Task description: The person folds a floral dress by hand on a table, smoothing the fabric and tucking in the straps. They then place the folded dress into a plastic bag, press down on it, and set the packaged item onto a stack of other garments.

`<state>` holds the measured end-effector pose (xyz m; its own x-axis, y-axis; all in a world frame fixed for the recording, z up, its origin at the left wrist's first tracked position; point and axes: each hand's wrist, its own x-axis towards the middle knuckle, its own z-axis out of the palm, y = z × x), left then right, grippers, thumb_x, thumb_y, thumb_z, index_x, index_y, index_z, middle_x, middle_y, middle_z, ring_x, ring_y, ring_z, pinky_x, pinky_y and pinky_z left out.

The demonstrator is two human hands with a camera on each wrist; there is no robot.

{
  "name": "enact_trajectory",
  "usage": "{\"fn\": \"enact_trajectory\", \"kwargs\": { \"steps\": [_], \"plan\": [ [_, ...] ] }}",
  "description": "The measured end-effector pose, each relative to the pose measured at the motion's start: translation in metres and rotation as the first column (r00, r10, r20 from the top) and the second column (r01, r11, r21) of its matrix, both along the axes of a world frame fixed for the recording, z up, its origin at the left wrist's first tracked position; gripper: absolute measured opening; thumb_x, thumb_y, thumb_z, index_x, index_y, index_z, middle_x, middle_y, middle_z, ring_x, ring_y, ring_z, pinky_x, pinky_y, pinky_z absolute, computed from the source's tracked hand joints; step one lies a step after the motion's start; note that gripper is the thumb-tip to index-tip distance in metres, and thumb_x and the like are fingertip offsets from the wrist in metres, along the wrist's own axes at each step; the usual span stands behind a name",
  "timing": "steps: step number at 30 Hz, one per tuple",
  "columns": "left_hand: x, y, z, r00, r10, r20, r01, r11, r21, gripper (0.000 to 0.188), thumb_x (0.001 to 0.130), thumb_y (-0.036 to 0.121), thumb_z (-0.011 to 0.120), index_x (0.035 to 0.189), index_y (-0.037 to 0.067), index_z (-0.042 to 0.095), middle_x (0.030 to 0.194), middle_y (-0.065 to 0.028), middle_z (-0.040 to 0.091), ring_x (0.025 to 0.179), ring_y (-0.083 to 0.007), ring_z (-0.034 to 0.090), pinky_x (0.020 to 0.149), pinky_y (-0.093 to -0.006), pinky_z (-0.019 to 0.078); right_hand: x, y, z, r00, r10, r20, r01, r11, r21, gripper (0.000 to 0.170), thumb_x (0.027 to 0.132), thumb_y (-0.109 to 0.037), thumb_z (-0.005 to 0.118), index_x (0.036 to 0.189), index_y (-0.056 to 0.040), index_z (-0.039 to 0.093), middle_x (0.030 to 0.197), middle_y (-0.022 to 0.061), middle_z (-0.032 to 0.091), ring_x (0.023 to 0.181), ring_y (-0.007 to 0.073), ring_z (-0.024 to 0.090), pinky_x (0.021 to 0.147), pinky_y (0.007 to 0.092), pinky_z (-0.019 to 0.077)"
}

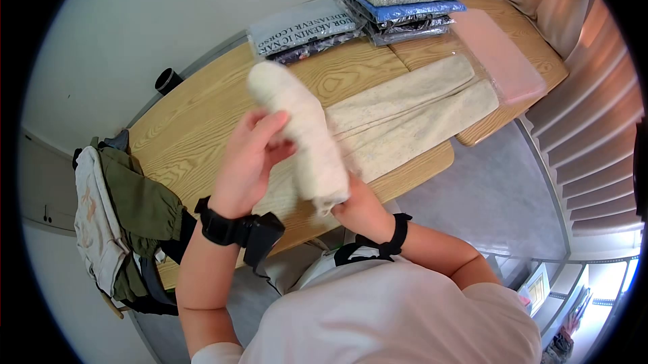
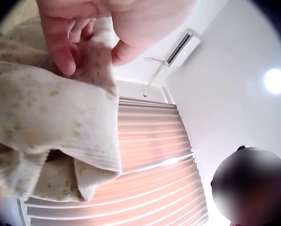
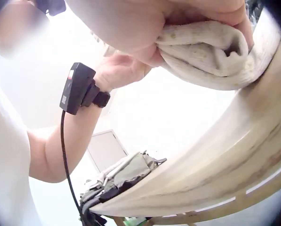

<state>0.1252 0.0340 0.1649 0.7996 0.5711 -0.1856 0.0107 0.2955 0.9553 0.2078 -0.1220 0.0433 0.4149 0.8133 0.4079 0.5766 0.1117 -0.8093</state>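
A cream garment with small floral flecks, folded into a thick roll (image 1: 300, 124), is held up over the table's near side. My left hand (image 1: 253, 151) pinches the fabric between thumb and fingers partway along the roll; the left wrist view shows loose folds and a ribbed edge of the garment (image 2: 55, 108) below those fingers. At the lower end, my right hand (image 1: 358, 198) grips the roll, its fingers mostly hidden behind the cloth in the head view. The right wrist view shows the coiled end of the roll (image 3: 201, 56). Matching cream trousers (image 1: 412, 111) lie flat beside it on the table.
On the wooden table (image 1: 182, 131) stand a stack of bagged garments (image 1: 405, 13) and a bagged grey garment (image 1: 304, 23) at the back. A pink folded piece (image 1: 499, 57) lies at the right end. Loose clothes (image 1: 128, 202) pile over the left end.
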Motion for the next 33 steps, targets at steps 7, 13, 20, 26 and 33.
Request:
{"fn": "enact_trajectory", "kwargs": {
  "steps": [7,13,20,26,33],
  "plan": [
    [0.054,-0.024,-0.007,0.972,-0.226,0.064,0.194,0.926,0.324,0.025,0.092,0.022,0.053,0.111,0.006,0.051,0.107,-0.0085,0.059,0.105,-0.0186,0.055,0.092,-0.0324,0.0425,0.017,-0.017,-0.020,0.192,-0.005,-0.981,0.194,0.980,0.033,0.035,0.092,-0.021,0.054,0.121,-0.0021,0.050,0.109,0.0041,0.059,0.097,0.0150,0.057,0.083,0.0280,0.0451],
    [0.091,-0.020,-0.066,0.862,-0.327,-0.388,0.418,0.023,0.908,0.053,0.092,0.039,0.049,0.138,0.016,0.038,0.146,-0.0198,0.026,0.136,-0.0417,0.019,0.109,-0.0496,0.0187,0.030,-0.025,-0.011,-0.054,0.362,-0.931,0.133,0.926,0.353,0.049,0.098,-0.030,0.035,0.141,-0.0109,0.025,0.144,0.0050,0.033,0.132,0.0203,0.033,0.108,0.0388,0.0272],
    [0.099,-0.031,-0.075,0.763,-0.207,-0.612,0.607,-0.095,0.789,0.056,0.093,0.053,0.036,0.142,0.026,0.033,0.151,-0.0175,0.013,0.139,-0.0416,0.000,0.109,-0.0563,0.0057,0.043,-0.028,-0.011,-0.028,0.260,-0.965,0.017,0.965,0.260,0.049,0.098,-0.030,0.036,0.141,-0.0111,0.025,0.143,0.0048,0.035,0.130,0.0197,0.036,0.105,0.0382,0.0323],
    [0.104,-0.028,-0.091,0.757,-0.214,-0.617,0.630,-0.009,0.776,0.056,0.093,0.053,0.033,0.143,0.027,0.032,0.152,-0.0168,0.009,0.139,-0.0408,-0.003,0.109,-0.0564,0.0023,0.050,-0.030,-0.009,-0.043,0.190,-0.981,0.004,0.982,0.190,0.040,0.096,-0.028,0.046,0.130,-0.0084,0.042,0.128,0.0048,0.051,0.115,0.0157,0.050,0.094,0.0326,0.0424],
    [0.101,-0.035,-0.101,0.761,-0.117,-0.638,0.630,-0.105,0.770,0.057,0.092,0.053,0.036,0.143,0.027,0.030,0.153,-0.0154,0.005,0.139,-0.0416,-0.005,0.108,-0.0584,0.0004,0.080,-0.091,0.036,0.726,-0.139,-0.673,-0.309,0.810,-0.499,0.030,0.090,-0.022,0.055,0.113,-0.0034,0.057,0.098,0.0090,0.064,0.092,0.0190,0.061,0.086,0.0300,0.0463]
  ]
}}
